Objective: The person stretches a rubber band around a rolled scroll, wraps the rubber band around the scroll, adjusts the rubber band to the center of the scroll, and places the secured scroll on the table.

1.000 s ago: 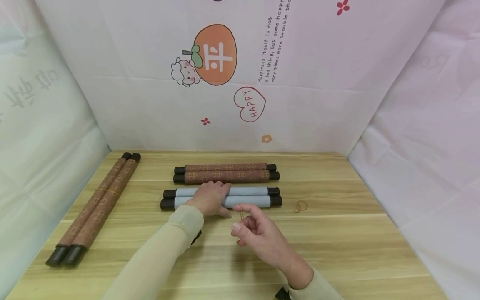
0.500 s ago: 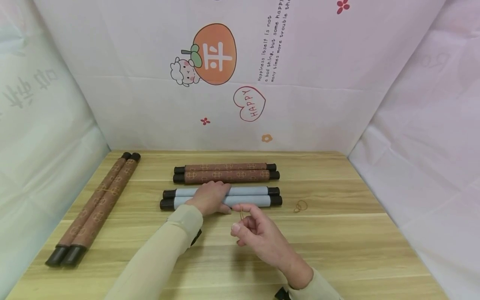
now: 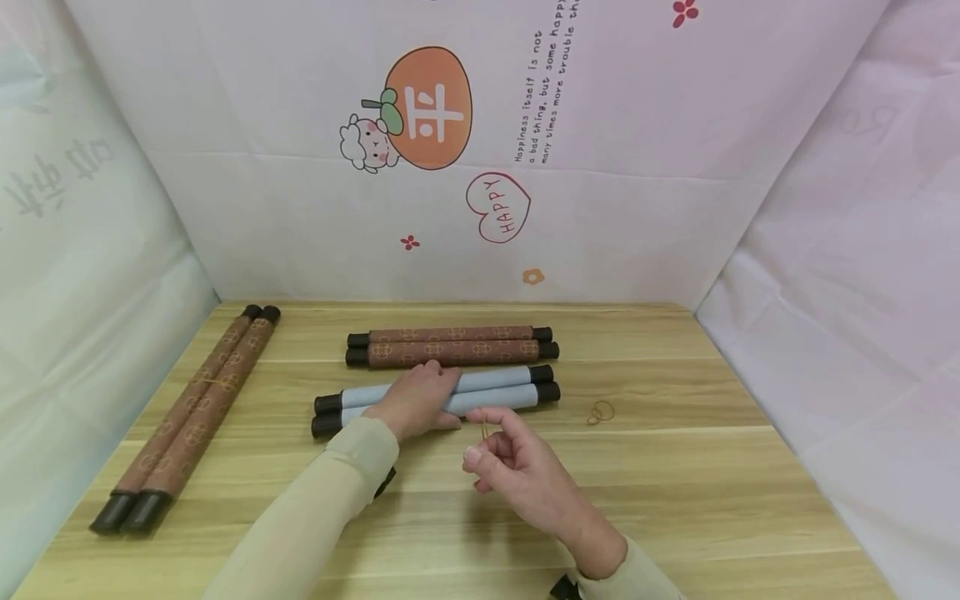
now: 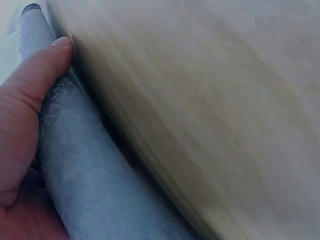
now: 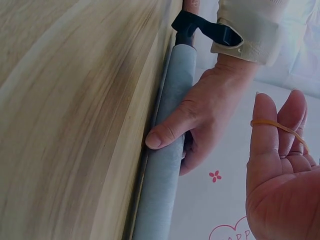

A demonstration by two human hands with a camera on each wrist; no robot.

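Only left wrist shows swirls on the roll (image 4: 105, 160).

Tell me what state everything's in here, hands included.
Left hand: gripping blue scrolls
Right hand: holding rubber band
Blue scrolls: rolled up
Rubber band: looped on that hand
Far brown scrolls: rolled up, no band visible
Left brown scrolls: rolled up, banded at middle
Loose bands: lying on table

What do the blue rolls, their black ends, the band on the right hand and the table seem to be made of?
Blue rolls: probably fabric or paper, softly sheened; pale swirls show up close.
Black ends: perhaps plastic or painted wood; smooth, evenly dark.
Band: likely rubber; thin, tan, seemingly stretchy.
Table: wood or wood-look laminate, satin; long grain streaks.
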